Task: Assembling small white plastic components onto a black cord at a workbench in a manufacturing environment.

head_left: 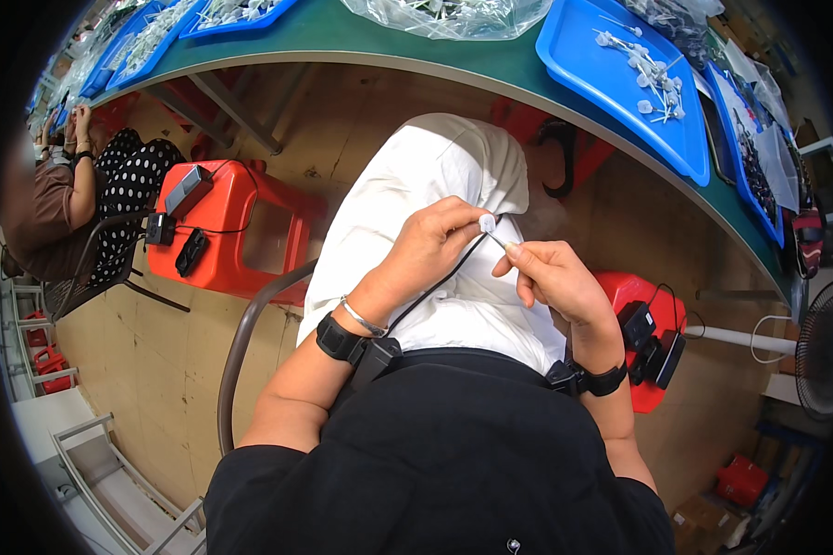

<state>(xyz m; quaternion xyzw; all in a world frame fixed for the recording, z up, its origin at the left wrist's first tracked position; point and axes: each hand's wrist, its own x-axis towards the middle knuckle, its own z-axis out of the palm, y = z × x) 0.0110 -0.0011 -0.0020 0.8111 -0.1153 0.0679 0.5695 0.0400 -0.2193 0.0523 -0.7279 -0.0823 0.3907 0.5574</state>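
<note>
My left hand (432, 242) pinches a small white plastic fitting (487, 223) between thumb and fingers, held above my lap, which is covered in white cloth (435, 176). My right hand (551, 273) grips a thin needle-like piece (500, 242) whose tip meets the white fitting. Both hands are close together, nearly touching. A black cable (435, 287) runs from my left wrist strap up toward the hands. Black bands sit on both wrists.
A green curved table (491, 65) holds blue trays (611, 83) with several small white parts and a clear bag (453, 14) of parts. Red stools (236, 227) with black devices stand on either side. Another person (74, 203) sits at the far left. A fan (819, 351) stands at the right.
</note>
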